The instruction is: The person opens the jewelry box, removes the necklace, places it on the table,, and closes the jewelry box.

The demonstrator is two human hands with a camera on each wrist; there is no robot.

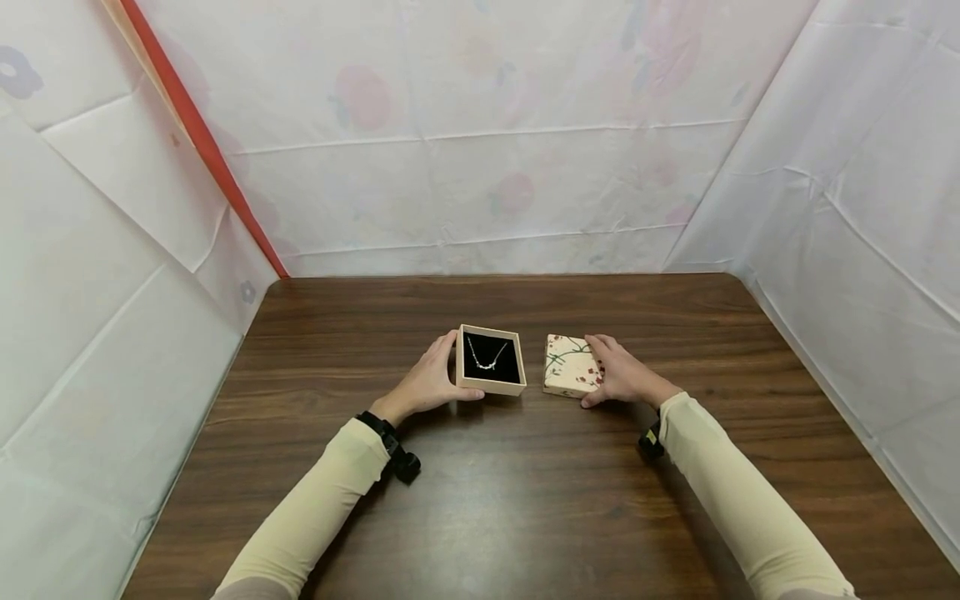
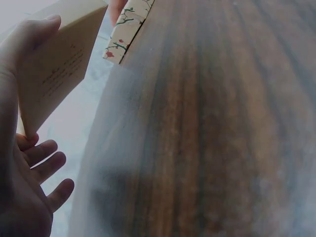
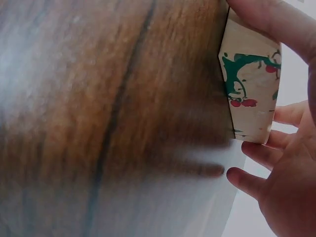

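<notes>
My left hand [image 1: 426, 382] grips a small square cream box [image 1: 491, 387] between thumb and fingers, and the box is tilted up off the table. Inside, a silver necklace [image 1: 486, 366] lies on a black pad [image 1: 504, 351]. Printed writing shows on the box's underside [image 2: 59, 74] in the left wrist view. To the right, a cream lid [image 1: 567, 364] with red flowers and green branches rests on the table, patterned top upward. My right hand [image 1: 626, 375] holds that lid by its right side, thumb in front and fingers behind. A narrow gap separates box and lid.
Under both hands is a dark brown wood-grain table [image 1: 480, 500]. White printed sheeting [image 1: 480, 192] hangs behind it and along both sides. A red strip [image 1: 202, 137] runs down the back left corner. Each wrist wears a black camera mount [image 1: 393, 446].
</notes>
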